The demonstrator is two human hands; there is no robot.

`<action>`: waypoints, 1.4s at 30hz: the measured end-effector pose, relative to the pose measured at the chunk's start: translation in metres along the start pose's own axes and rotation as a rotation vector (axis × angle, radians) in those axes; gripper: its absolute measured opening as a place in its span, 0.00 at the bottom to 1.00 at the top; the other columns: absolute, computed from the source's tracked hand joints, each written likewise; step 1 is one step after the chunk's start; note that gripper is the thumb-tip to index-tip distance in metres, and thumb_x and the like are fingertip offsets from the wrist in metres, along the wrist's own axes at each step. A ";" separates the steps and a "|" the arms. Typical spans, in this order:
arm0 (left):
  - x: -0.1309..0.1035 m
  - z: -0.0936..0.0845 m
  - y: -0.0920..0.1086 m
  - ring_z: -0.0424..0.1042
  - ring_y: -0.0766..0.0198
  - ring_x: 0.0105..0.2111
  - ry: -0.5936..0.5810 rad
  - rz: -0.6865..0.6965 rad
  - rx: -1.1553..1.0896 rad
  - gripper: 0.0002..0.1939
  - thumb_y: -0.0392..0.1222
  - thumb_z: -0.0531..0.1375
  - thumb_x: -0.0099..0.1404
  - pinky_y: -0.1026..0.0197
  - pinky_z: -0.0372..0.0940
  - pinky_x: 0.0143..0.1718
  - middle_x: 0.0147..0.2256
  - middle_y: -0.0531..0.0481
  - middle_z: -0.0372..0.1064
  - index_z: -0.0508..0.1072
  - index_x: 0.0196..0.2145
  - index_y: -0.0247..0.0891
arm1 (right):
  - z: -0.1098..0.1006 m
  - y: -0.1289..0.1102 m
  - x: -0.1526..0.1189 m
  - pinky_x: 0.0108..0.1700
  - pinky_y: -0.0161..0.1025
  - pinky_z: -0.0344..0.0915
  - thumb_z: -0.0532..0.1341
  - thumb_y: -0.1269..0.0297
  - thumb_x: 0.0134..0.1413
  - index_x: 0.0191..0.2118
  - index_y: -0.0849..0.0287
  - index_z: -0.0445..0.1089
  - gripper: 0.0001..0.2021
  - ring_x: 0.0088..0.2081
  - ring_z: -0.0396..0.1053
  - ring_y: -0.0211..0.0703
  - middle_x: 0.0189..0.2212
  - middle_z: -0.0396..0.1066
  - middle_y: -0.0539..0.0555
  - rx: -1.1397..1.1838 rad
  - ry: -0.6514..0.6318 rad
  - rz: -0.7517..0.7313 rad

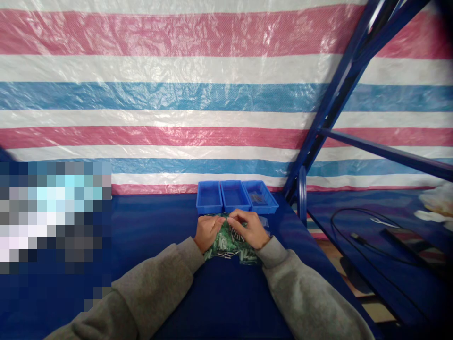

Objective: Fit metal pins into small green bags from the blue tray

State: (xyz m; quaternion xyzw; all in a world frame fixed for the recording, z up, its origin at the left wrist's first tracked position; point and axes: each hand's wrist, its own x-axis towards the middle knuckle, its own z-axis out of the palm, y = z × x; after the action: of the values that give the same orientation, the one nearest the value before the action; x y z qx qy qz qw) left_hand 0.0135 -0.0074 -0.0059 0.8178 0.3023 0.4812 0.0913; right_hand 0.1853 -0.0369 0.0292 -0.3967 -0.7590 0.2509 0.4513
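My left hand (206,233) is closed, its thumb and forefinger pinched together. Close by on the right, my right hand (250,230) is curled too, with thumb and fingertips meeting. The two sets of fingertips almost touch, and whatever lies between them is too small to make out. Under and between both hands lies green clear plastic packaging (230,243) with many small, shiny, rod-like metal pieces. Some silvery rods (226,255) show at its near edge. Part of the packaging is hidden by my hands.
Three blue trays stand behind my hands: a left tray (208,208), a middle tray (235,208) and a right tray (274,206) with small dark pieces. They rest on a blue table (219,302). A blue metal frame (325,111) rises at the right, near a black cable (334,219).
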 end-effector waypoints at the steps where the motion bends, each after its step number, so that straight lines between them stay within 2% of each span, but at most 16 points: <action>1: 0.000 0.000 -0.001 0.54 0.73 0.14 0.009 0.000 -0.001 0.26 0.42 0.46 0.69 0.66 0.50 0.21 0.12 0.56 0.53 0.58 0.13 0.35 | 0.000 0.000 0.000 0.26 0.32 0.56 0.54 0.53 0.57 0.28 0.61 0.67 0.16 0.21 0.60 0.35 0.18 0.63 0.48 0.018 -0.007 -0.002; 3: 0.000 0.002 -0.002 0.53 0.73 0.14 0.018 0.019 -0.010 0.27 0.43 0.47 0.68 0.65 0.49 0.20 0.12 0.56 0.51 0.56 0.12 0.35 | 0.000 0.001 0.000 0.26 0.32 0.57 0.54 0.54 0.57 0.28 0.61 0.66 0.15 0.21 0.60 0.35 0.18 0.62 0.48 0.040 -0.025 -0.003; 8: 0.001 0.003 -0.004 0.51 0.72 0.14 0.025 0.088 -0.021 0.28 0.45 0.47 0.68 0.64 0.47 0.19 0.12 0.56 0.48 0.53 0.11 0.36 | -0.001 0.001 0.000 0.26 0.32 0.55 0.54 0.55 0.57 0.20 0.60 0.61 0.19 0.21 0.57 0.34 0.17 0.59 0.47 0.024 -0.077 -0.016; 12: 0.000 0.000 -0.003 0.54 0.72 0.15 -0.007 0.072 -0.040 0.26 0.46 0.46 0.68 0.65 0.50 0.20 0.12 0.56 0.52 0.57 0.13 0.36 | -0.003 -0.002 0.000 0.26 0.32 0.55 0.53 0.55 0.58 0.16 0.60 0.58 0.22 0.20 0.57 0.34 0.15 0.59 0.47 0.045 -0.138 -0.008; 16: 0.001 -0.003 0.002 0.60 0.71 0.17 -0.050 0.015 -0.040 0.19 0.50 0.51 0.65 0.68 0.54 0.22 0.16 0.55 0.61 0.68 0.25 0.35 | -0.002 0.000 -0.001 0.24 0.32 0.56 0.51 0.55 0.59 0.14 0.60 0.58 0.24 0.17 0.57 0.33 0.13 0.59 0.47 0.169 -0.166 0.056; 19: 0.002 -0.002 0.006 0.61 0.72 0.17 -0.054 -0.021 -0.044 0.15 0.50 0.56 0.62 0.69 0.55 0.21 0.18 0.56 0.64 0.70 0.33 0.35 | 0.000 0.004 -0.002 0.23 0.32 0.56 0.50 0.52 0.59 0.14 0.60 0.58 0.26 0.16 0.57 0.33 0.11 0.59 0.47 0.274 -0.146 0.126; 21: 0.002 -0.001 0.006 0.61 0.71 0.17 -0.059 -0.013 -0.037 0.13 0.49 0.55 0.63 0.69 0.56 0.22 0.19 0.55 0.65 0.70 0.34 0.35 | 0.002 0.005 -0.002 0.24 0.32 0.58 0.49 0.51 0.60 0.13 0.60 0.58 0.28 0.16 0.58 0.33 0.10 0.57 0.47 0.314 -0.128 0.155; 24: 0.003 -0.001 0.006 0.62 0.71 0.19 -0.072 0.028 -0.002 0.14 0.46 0.52 0.66 0.68 0.56 0.24 0.19 0.54 0.64 0.69 0.29 0.35 | 0.004 0.005 -0.002 0.25 0.33 0.59 0.46 0.50 0.61 0.11 0.59 0.56 0.30 0.15 0.57 0.33 0.08 0.54 0.46 0.304 -0.108 0.171; 28: 0.003 -0.002 0.004 0.58 0.71 0.17 -0.087 0.080 0.041 0.21 0.44 0.47 0.68 0.66 0.53 0.22 0.16 0.55 0.57 0.62 0.19 0.36 | 0.002 0.002 -0.002 0.24 0.33 0.58 0.44 0.49 0.62 0.11 0.59 0.57 0.31 0.16 0.58 0.33 0.09 0.55 0.48 0.162 -0.075 0.140; 31: 0.002 -0.001 0.002 0.54 0.72 0.15 -0.057 0.101 0.029 0.23 0.43 0.46 0.69 0.65 0.50 0.21 0.14 0.56 0.52 0.57 0.16 0.36 | -0.001 0.000 -0.001 0.24 0.32 0.57 0.48 0.50 0.60 0.20 0.60 0.64 0.24 0.18 0.59 0.34 0.14 0.61 0.48 0.089 -0.009 0.089; 34: 0.001 0.000 0.000 0.51 0.72 0.14 -0.019 0.118 -0.012 0.25 0.42 0.46 0.69 0.64 0.47 0.20 0.13 0.56 0.49 0.55 0.14 0.36 | -0.001 -0.001 -0.001 0.25 0.32 0.58 0.53 0.51 0.57 0.28 0.59 0.65 0.16 0.21 0.60 0.35 0.18 0.62 0.47 0.102 -0.017 0.044; 39: 0.000 0.002 -0.004 0.47 0.72 0.14 0.023 0.140 -0.043 0.27 0.42 0.47 0.68 0.63 0.44 0.19 0.13 0.57 0.44 0.51 0.12 0.36 | 0.001 0.000 -0.002 0.25 0.32 0.57 0.53 0.53 0.58 0.28 0.59 0.64 0.15 0.20 0.59 0.35 0.18 0.60 0.47 0.117 -0.077 0.014; 42: -0.001 0.003 -0.004 0.46 0.72 0.14 0.023 0.148 -0.034 0.27 0.42 0.47 0.68 0.63 0.43 0.19 0.13 0.57 0.44 0.51 0.11 0.36 | 0.000 0.000 -0.002 0.26 0.32 0.57 0.53 0.54 0.58 0.30 0.59 0.64 0.14 0.21 0.59 0.35 0.18 0.61 0.47 0.111 -0.065 0.014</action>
State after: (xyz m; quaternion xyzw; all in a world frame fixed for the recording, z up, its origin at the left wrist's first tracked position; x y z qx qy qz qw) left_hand 0.0142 -0.0042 -0.0096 0.8307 0.2336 0.5010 0.0660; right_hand 0.1857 -0.0388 0.0277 -0.3680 -0.7552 0.3087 0.4460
